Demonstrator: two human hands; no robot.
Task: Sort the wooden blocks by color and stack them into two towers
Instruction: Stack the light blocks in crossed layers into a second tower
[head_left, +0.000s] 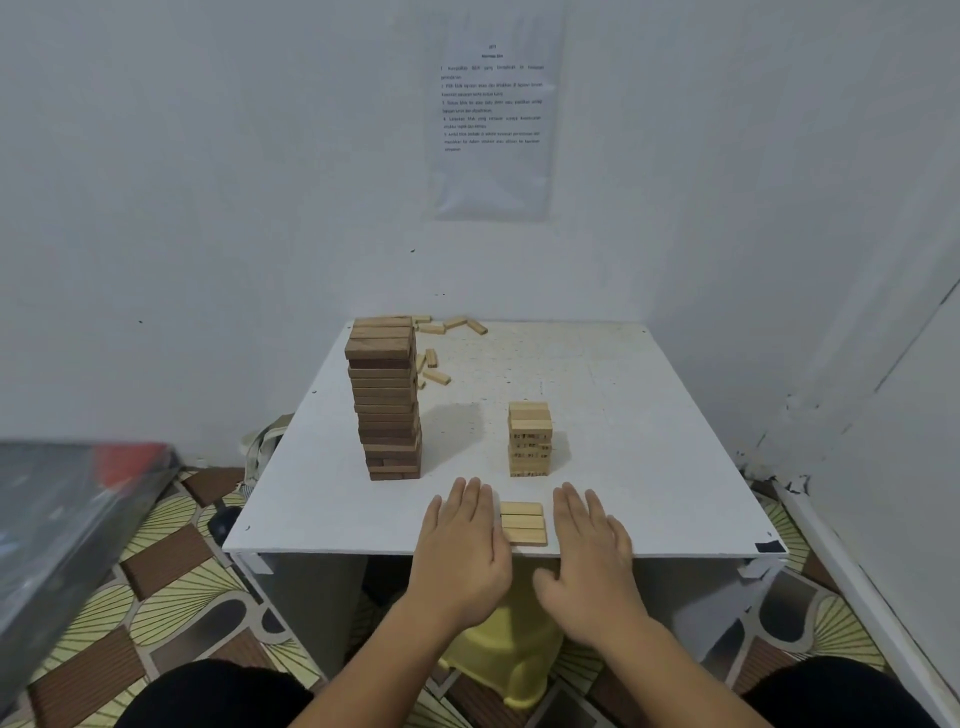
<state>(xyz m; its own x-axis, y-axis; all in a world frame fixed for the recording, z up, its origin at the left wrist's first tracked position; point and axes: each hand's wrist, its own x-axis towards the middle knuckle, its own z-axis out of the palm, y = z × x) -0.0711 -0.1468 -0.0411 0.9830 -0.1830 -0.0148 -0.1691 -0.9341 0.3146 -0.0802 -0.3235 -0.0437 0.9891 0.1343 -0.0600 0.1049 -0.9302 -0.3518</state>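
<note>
Lying side by side at the near edge of the desk: three light blocks, flanked by left hand and right hand, each grip spread flat, fingers straight, holding nothing. Behind: short light tower; tall dark tower to its left. Loose light blocks scattered at the far-left corner.

Print on the wall sheet and marks on the light tower are unreadably small; the left-edge grey object is blurred.
</note>
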